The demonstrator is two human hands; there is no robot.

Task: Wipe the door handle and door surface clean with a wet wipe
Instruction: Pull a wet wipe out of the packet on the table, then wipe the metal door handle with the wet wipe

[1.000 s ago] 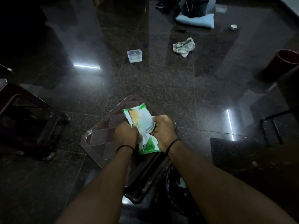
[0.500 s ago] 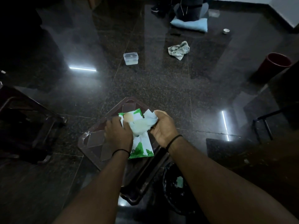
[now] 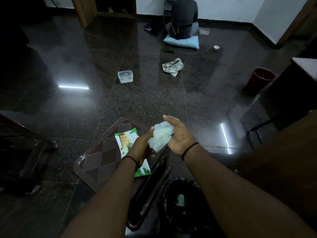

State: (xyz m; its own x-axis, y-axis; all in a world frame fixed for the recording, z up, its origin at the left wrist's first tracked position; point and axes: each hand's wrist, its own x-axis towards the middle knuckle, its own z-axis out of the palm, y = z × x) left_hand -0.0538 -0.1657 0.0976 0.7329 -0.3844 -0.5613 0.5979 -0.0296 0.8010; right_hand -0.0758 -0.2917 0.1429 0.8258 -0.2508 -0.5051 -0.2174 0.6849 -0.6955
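Note:
A crumpled white wet wipe (image 3: 160, 136) sits between my two hands above a dark plastic stool (image 3: 96, 162). My right hand (image 3: 178, 134) cups and grips the wipe from the right. My left hand (image 3: 143, 145) pinches its left edge with the fingertips. The green and white wipe pack (image 3: 126, 143) lies flat on the stool seat, partly hidden under my left wrist. No door handle is in view; a wooden door frame (image 3: 80, 11) stands far back.
A black bin (image 3: 173, 191) with a used wipe inside stands beside the stool on the right. On the dark glossy floor lie a clear lidded box (image 3: 125, 76), a crumpled cloth (image 3: 172, 66) and a red bucket (image 3: 259, 79). A person sits on a blue cushion (image 3: 181, 42) at the back.
The wipe has come free of the pack and now sits bunched between both hands. The pack has been let go and lies on the stool. The view has tilted up.

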